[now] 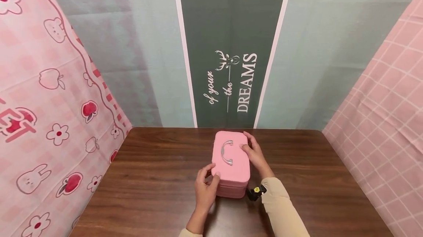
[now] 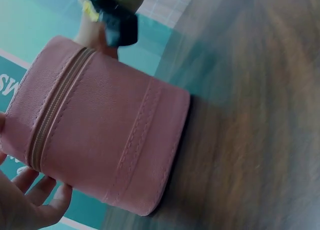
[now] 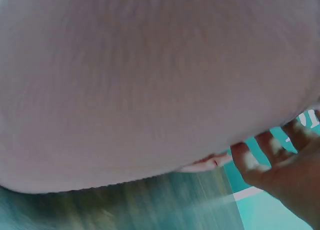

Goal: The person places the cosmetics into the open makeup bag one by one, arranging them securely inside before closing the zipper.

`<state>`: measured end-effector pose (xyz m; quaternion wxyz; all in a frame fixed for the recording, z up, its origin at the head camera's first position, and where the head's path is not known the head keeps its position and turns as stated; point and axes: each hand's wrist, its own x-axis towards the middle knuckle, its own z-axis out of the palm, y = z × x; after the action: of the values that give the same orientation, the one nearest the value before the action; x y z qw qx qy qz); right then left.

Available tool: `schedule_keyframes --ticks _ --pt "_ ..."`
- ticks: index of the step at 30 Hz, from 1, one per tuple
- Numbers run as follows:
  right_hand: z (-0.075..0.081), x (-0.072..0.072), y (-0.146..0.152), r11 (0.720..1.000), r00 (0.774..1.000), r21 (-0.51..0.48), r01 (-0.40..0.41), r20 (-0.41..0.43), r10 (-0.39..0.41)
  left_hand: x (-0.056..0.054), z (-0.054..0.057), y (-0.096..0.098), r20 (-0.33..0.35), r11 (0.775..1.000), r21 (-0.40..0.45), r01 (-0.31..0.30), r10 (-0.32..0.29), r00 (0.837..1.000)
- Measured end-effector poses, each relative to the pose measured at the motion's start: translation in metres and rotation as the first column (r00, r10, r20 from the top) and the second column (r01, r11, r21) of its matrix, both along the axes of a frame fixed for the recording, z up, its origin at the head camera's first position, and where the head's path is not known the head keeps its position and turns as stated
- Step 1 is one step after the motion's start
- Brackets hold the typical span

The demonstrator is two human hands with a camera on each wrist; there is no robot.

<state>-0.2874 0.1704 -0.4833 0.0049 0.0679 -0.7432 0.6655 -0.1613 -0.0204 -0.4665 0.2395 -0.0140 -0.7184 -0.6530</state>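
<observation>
A pink zippered case with a silver handle on its lid stands on the brown wooden table. My left hand grips the case's near left edge, thumb on the lid's rim and fingers along the side. At the far right corner my right hand holds it, thumb on the lid. A zipper runs round the case below the lid and looks closed on the side seen in the left wrist view. The case's blurred pink side fills most of the right wrist view.
A black wrist camera is on my right wrist, close to the case. Behind the table hangs a grey-green cloth with white lettering. Pink patterned cloths stand at the left and right.
</observation>
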Motion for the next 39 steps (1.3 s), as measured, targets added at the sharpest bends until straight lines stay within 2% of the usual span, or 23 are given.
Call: schedule_keyframes --ticks 1,4,8,11,13,16,19,23,25,28,34,36,39 --pt "-0.004 0.000 0.001 1.000 1.000 -0.009 0.020 0.011 -0.019 -0.003 0.000 -0.003 0.002 1.000 0.019 0.003 -0.003 1.000" --pt "-0.002 0.005 0.000 0.996 0.995 -0.053 0.073 0.073 -0.069 -0.013 0.002 -0.012 0.045 0.996 0.084 0.005 -0.009 0.999" --pt "0.003 0.017 -0.001 0.972 0.973 -0.132 0.192 0.152 -0.171 -0.028 0.005 -0.022 0.131 0.986 0.165 -0.010 -0.012 0.991" --pt "-0.008 0.023 -0.002 0.950 0.958 -0.153 0.273 0.131 -0.254 -0.039 0.008 -0.027 0.200 0.976 0.216 -0.015 -0.029 0.979" --pt "-0.012 0.031 -0.003 0.942 0.953 -0.157 0.298 0.105 -0.284 -0.046 0.008 -0.030 0.241 0.968 0.250 -0.015 -0.047 0.969" --pt "-0.017 0.039 -0.005 0.932 0.951 -0.186 0.310 0.071 -0.302 -0.056 0.003 -0.034 0.262 0.955 0.296 -0.011 -0.069 0.963" --pt "-0.020 0.043 -0.009 0.921 0.948 -0.226 0.317 0.055 -0.313 -0.069 -0.008 -0.038 0.265 0.942 0.336 -0.021 -0.073 0.962" --pt "-0.017 0.047 -0.015 0.896 0.933 -0.268 0.355 0.041 -0.357 -0.086 -0.021 -0.040 0.272 0.937 0.347 -0.049 -0.050 0.961" --pt "-0.013 0.050 -0.018 0.887 0.923 -0.262 0.381 0.047 -0.383 -0.092 -0.022 -0.040 0.276 0.937 0.344 -0.064 -0.036 0.961" --pt "-0.008 0.056 -0.021 0.881 0.912 -0.236 0.409 0.070 -0.405 -0.097 -0.020 -0.041 0.283 0.937 0.340 -0.081 -0.020 0.959" --pt "-0.010 0.069 -0.027 0.880 0.890 -0.134 0.455 0.093 -0.446 -0.090 -0.001 -0.042 0.280 0.943 0.321 -0.084 -0.010 0.960" --pt "-0.011 0.071 -0.027 0.878 0.886 -0.118 0.464 0.089 -0.456 -0.091 -0.003 -0.042 0.284 0.943 0.324 -0.080 -0.016 0.959" --pt "-0.012 0.071 -0.027 0.874 0.881 -0.109 0.473 0.081 -0.466 -0.096 -0.014 -0.043 0.297 0.939 0.336 -0.078 -0.027 0.955"
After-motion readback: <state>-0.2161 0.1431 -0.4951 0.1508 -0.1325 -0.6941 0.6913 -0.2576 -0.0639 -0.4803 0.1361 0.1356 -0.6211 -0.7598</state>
